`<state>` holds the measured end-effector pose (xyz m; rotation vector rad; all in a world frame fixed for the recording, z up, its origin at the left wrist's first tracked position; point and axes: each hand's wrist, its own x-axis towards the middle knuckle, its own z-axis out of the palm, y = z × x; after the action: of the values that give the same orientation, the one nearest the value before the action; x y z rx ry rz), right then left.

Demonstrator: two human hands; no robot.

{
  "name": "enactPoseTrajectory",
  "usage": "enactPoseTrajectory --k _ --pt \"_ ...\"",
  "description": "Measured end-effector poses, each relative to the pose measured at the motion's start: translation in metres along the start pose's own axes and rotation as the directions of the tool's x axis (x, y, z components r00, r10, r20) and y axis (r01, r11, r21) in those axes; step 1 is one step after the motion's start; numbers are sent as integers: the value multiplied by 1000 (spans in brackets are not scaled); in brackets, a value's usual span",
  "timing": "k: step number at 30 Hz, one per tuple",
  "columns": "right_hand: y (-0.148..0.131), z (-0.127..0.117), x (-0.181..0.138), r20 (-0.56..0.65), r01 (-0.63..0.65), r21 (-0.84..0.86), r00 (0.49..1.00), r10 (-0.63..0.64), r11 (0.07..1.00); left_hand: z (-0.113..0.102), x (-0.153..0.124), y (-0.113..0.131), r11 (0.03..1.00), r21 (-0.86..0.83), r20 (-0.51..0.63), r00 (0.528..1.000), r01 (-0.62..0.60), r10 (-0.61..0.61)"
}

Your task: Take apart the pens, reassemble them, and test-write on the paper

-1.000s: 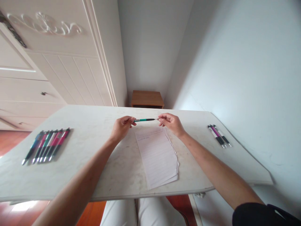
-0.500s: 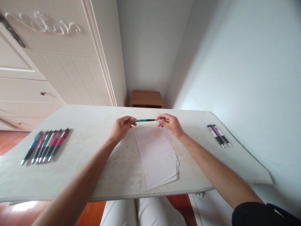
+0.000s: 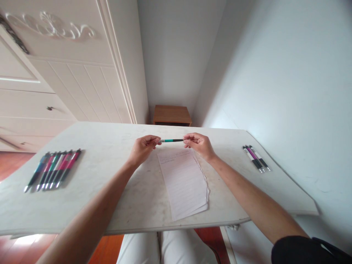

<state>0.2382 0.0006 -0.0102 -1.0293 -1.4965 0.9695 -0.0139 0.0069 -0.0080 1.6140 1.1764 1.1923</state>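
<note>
A green and black pen (image 3: 171, 140) is held level above the far end of a stack of lined paper sheets (image 3: 183, 181). My left hand (image 3: 143, 149) pinches the pen's left end with closed fingers. My right hand (image 3: 198, 144) pinches its right end, fingers closed too. Both hands hover just over the white table (image 3: 115, 172), near its middle and toward the far side.
Several pens (image 3: 52, 168) lie in a row at the table's left. Three more pens (image 3: 255, 157) lie at the right, close to the wall. A white cupboard (image 3: 55, 73) stands behind on the left and a small wooden stand (image 3: 172, 115) beyond the table.
Both hands have closed in a little along the pen, so less of its barrel shows between them. The pen stays level in the same place.
</note>
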Motion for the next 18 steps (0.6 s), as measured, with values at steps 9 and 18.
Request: enactPoseTrajectory --k 9,18 --pt "4 0 0 59 34 -105 998 -28 994 -1 0 -5 999 32 -10 1000 9 -9" --pt "2 4 -4 67 38 -158 997 -28 987 4 -3 -2 983 -182 -3 1000 -10 9"
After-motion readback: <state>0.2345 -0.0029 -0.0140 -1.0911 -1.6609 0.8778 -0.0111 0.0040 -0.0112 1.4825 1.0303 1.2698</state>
